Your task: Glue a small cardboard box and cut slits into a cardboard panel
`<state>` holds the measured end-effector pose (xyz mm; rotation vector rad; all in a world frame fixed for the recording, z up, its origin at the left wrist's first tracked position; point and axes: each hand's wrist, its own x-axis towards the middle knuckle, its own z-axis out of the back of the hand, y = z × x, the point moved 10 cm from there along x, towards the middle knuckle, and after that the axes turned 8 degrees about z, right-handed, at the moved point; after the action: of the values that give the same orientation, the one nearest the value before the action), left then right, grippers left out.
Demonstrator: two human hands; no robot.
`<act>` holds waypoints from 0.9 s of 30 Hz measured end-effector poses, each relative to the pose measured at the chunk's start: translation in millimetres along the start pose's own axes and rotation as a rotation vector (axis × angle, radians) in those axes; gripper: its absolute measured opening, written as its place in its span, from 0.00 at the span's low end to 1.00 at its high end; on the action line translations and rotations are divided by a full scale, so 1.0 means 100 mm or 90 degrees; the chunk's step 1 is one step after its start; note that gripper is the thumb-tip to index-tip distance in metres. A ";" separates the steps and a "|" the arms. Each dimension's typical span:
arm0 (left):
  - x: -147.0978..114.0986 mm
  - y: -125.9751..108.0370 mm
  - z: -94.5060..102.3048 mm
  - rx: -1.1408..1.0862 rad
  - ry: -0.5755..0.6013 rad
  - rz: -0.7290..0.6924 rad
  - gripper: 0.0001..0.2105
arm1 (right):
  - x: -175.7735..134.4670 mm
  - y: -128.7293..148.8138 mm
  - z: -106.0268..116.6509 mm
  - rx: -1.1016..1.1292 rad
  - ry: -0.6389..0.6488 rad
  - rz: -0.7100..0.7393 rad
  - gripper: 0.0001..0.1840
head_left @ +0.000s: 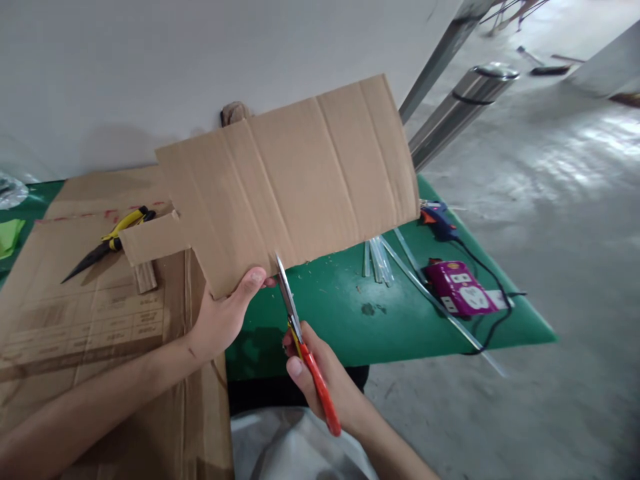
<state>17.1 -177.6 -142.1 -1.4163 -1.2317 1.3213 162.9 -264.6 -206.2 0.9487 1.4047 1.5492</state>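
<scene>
A brown cardboard piece point(300, 173) with a narrow tab at its left is held up above the table, tilted. My left hand point(223, 323) grips its lower edge, thumb on the near face and the other fingers mostly behind. In my right hand point(320, 373) are scissors point(320, 393) with red handles, fingers closed around them. Their blades reach the cardboard's lower edge just right of my left thumb. One blade lies in front of the sheet; the other is mostly hidden.
Pliers point(107, 243) with yellow handles lie on a large cardboard sheet point(45, 287) at left. Toward the right of the green table point(310, 327) are clear glue sticks point(379, 260), a glue gun point(439, 220) with its cord, and a purple packet point(460, 288). A metal post point(463, 110) stands behind.
</scene>
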 end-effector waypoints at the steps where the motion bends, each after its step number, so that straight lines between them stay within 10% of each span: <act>1: 0.00 0.01 0.00 -0.005 0.001 0.002 0.17 | 0.00 0.00 0.00 -0.005 0.002 -0.001 0.28; 27: 0.04 0.13 -0.03 -0.071 0.033 0.035 0.18 | 0.10 0.02 0.02 -0.125 -0.058 0.008 0.35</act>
<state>21.8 -175.8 -155.7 -1.5626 -1.2563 1.2611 160.8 -254.9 -204.3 0.8980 1.1619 1.6000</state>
